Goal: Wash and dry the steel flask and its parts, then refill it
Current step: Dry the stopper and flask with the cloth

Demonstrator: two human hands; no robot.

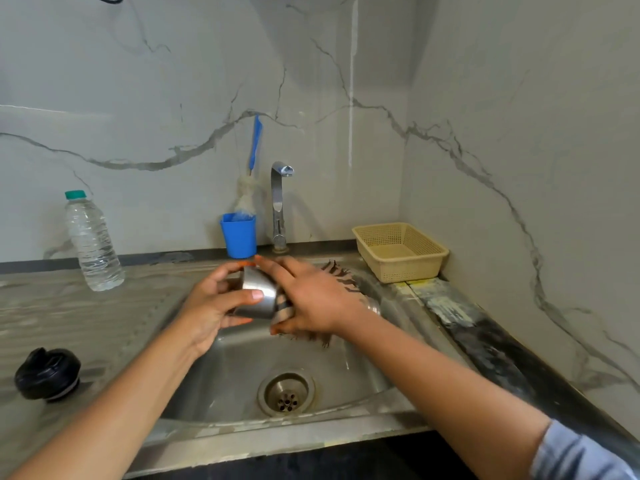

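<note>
Over the sink basin point(242, 368), my left hand point(211, 306) grips a small steel cup point(258, 296), thumb across its side and fingers curled behind it. My right hand point(311, 299) holds a brown-and-white striped cloth point(341, 273) against the cup's right side, fingers spread over the top and thumb underneath. Part of the cloth hangs below that hand. A black flask stopper point(46, 374) sits on the left drainboard. Something shiny shows behind my right wrist on the sink's right rim; I cannot tell what it is.
A water bottle with a green cap point(91, 244) stands at the back left. A blue cup point(239, 235) holding a bottle brush point(254, 147) sits beside the tap point(278, 202), which is not running. A beige basket point(400, 251) stands at the back right.
</note>
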